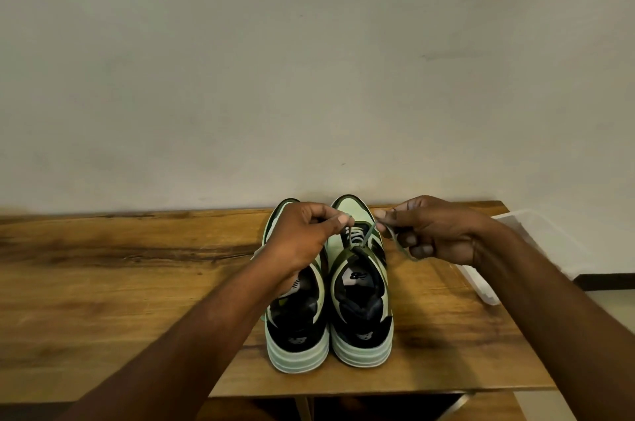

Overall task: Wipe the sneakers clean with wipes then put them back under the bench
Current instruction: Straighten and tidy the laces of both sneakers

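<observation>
Two mint-green and black sneakers stand side by side on the wooden bench [103, 276], heels toward me. My left hand [302, 238] hovers over the left sneaker [297, 334] and pinches one end of the green lace [369, 233] of the right sneaker [360, 314]. My right hand [433, 231] pinches the other end of that lace, and a loop of it hangs below my fingers. Both lace ends are pulled up and apart above the shoe's tongue. No wipe shows in either hand.
A clear plastic container [536, 235] sits at the bench's right end, partly behind my right forearm. A plain pale wall [309, 59] rises right behind the bench. The bench's front edge and a dark gap under it show at the bottom.
</observation>
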{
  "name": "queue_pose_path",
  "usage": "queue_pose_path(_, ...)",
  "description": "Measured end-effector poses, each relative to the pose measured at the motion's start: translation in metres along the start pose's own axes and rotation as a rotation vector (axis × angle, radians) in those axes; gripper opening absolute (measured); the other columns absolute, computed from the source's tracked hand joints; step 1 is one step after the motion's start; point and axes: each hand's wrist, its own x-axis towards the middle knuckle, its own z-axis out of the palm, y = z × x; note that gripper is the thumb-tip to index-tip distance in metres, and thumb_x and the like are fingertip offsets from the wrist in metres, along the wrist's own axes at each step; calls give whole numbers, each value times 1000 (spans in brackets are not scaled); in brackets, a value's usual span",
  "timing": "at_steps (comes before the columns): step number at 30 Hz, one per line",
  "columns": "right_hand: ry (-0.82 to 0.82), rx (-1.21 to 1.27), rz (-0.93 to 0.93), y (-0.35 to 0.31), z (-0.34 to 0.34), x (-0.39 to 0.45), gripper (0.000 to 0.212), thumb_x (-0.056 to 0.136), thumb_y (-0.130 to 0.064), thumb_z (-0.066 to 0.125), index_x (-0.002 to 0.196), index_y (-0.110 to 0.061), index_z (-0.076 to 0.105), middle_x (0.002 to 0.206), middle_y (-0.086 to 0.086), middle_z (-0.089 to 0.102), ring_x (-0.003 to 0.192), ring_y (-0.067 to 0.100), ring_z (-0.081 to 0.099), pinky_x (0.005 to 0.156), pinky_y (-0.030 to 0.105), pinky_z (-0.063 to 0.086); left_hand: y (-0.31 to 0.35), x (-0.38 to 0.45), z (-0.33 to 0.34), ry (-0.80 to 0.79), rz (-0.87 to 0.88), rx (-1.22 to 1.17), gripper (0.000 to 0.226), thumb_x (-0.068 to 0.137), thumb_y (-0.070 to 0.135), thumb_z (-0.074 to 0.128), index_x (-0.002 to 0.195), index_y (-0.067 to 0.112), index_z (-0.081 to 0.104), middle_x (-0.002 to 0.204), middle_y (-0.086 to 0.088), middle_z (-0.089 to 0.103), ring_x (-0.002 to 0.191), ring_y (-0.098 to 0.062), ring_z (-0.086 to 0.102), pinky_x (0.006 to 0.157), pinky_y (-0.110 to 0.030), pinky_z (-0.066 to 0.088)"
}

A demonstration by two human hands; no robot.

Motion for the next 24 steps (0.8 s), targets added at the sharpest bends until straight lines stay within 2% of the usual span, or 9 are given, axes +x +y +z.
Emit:
queue_pose_path(2, 11, 93, -22, 2, 2, 5, 29, 82, -29, 78, 97, -4, 78, 79, 2, 66, 56, 8, 30, 47, 23, 15, 0, 1, 2, 16, -15, -42, 18, 97, 10, 72, 86, 21, 81, 96, 2, 82, 106, -9, 74, 110, -37, 52)
queue_pose_path(5, 75, 218, -17, 5, 6, 11, 35, 87, -17, 75, 114, 5, 73, 94, 9, 68, 55, 7, 34, 41, 17, 22, -1, 1, 5, 35, -32, -62, 21, 97, 8, 70, 87, 22, 82, 99, 1, 81, 113, -12, 72, 113, -39, 49)
queue_pose_path(8, 131, 282, -6, 8, 12, 15, 24, 91, -10, 71, 113, 1, 75, 99, 8, 70, 56, 6, 40, 43, 18, 24, 1, 0, 9, 53, -34, -89, 16, 96, 7, 71, 90, 18, 82, 97, 0, 82, 106, -11, 74, 111, -37, 51)
queue_pose_path(11, 176, 341, 11, 10, 20, 20, 20, 94, -13, 69, 111, -6, 76, 95, 3, 73, 57, 5, 44, 44, 18, 27, 2, -2, 13, 86, -27, -129, 5, 94, 11, 75, 92, 13, 80, 91, 2, 82, 97, -6, 76, 108, -33, 52)
queue_pose_path(14, 242, 402, 21, 9, 27, 20, 12, 95, -15, 67, 101, -9, 76, 80, -1, 74, 54, 4, 44, 43, 18, 27, 2, -3, 15, 96, -15, -153, 9, 92, 17, 78, 92, 9, 81, 90, 1, 82, 98, -6, 75, 107, -33, 51)
queue_pose_path(18, 303, 414, 12, 8, 34, 21, 9, 93, -16, 70, 94, -10, 76, 81, 3, 77, 51, 4, 43, 41, 18, 26, -1, -1, 17, 189, 21, -143, 8, 89, 19, 81, 87, 11, 82, 75, 9, 78, 72, 7, 68, 90, -26, 53)
queue_pose_path(22, 350, 395, -4, 9, 34, 22, 12, 87, -15, 76, 96, -7, 75, 81, 4, 76, 51, 5, 43, 44, 19, 27, -3, 1, 18, 153, 47, -94, 4, 90, 14, 80, 93, 15, 83, 87, 3, 81, 92, -6, 76, 96, -27, 55)
queue_pose_path(24, 360, 373, -9, 10, 32, 22, 17, 85, -11, 79, 100, -5, 76, 80, 5, 74, 52, 6, 44, 45, 20, 28, -5, 2, 18, 133, 67, -9, 12, 90, 12, 80, 99, 19, 83, 93, 5, 81, 97, -6, 76, 97, -26, 57)
